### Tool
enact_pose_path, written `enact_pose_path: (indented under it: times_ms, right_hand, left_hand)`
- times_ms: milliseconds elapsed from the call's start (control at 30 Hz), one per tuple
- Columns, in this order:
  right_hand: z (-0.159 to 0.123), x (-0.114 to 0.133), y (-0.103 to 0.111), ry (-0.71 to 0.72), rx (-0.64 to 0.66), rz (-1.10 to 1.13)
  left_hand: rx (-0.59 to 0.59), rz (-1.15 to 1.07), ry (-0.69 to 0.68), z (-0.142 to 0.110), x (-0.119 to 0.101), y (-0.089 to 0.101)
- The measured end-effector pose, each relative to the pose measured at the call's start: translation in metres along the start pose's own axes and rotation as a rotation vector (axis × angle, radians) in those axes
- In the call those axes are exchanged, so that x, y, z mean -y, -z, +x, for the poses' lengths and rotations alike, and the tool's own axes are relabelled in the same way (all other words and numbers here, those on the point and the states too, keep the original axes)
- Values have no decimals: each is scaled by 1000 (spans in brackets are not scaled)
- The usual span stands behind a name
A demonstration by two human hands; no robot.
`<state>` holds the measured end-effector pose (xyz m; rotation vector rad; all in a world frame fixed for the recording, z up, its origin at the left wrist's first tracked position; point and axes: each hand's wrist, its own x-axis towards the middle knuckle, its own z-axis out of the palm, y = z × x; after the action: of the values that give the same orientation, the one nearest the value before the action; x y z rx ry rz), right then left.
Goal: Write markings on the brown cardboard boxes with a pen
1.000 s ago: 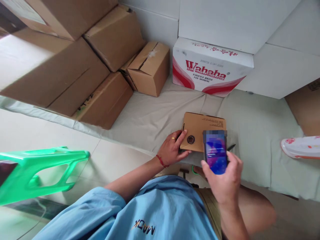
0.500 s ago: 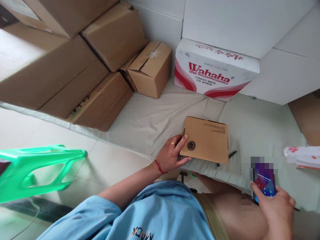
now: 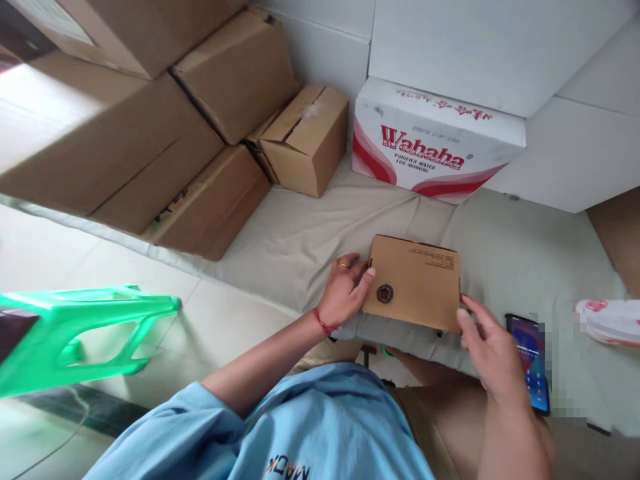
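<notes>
Pale panelled wall (image 3: 450,47) behind a cloth-covered surface (image 3: 310,227), 1 green plastic stool (image 3: 55,327) on light floor tiles (image 3: 215,320).

Camera, one: head-worn, facing forward and steeply down. Near limit: wearer's blue shirt (image 3: 250,430), close below the lens. Middle of view, at close range, seen from above: left hand (image 3: 345,293), right hand (image 3: 493,350), small brown box (image 3: 417,283). Far limit: white wall (image 3: 450,50). Left limit: green stool (image 3: 100,310). Right limit: brown carton (image 3: 620,230), cut by the edge.

Left grip (image 3: 345,291) and right grip (image 3: 493,347) face inward, both half-curled.
</notes>
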<state>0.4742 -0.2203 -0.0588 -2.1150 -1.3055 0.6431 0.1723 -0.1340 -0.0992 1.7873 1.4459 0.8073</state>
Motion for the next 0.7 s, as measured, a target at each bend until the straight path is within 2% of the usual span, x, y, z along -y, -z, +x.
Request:
enact_pose_path:
  times_ms: [67,167,267,433,500,567,700]
  right_hand:
    - [4,15,-13,-45,97,-8]
    - [1,22,-25,-55,63,90]
    - [-11,22,-36,18,67,221]
    - [-25,41,-57,222,285,312]
    - [-27,48,-60,322,312,315]
    - [-29,50,-57,377,323,308]
    - [-32,33,-46,293,265,282]
  left_hand:
    - [79,-140,-27,9,-3,5]
    - [152,-497,29,10,-1,23]
    - [132,-741,180,-2,2,47]
    - [61,-911,379,-32,-2,81]
    - [-74,-854,391,-40,1,97]
    - [-302,-751,336,-41,9,115]
    - [-785,-448,115,-20,41,144]
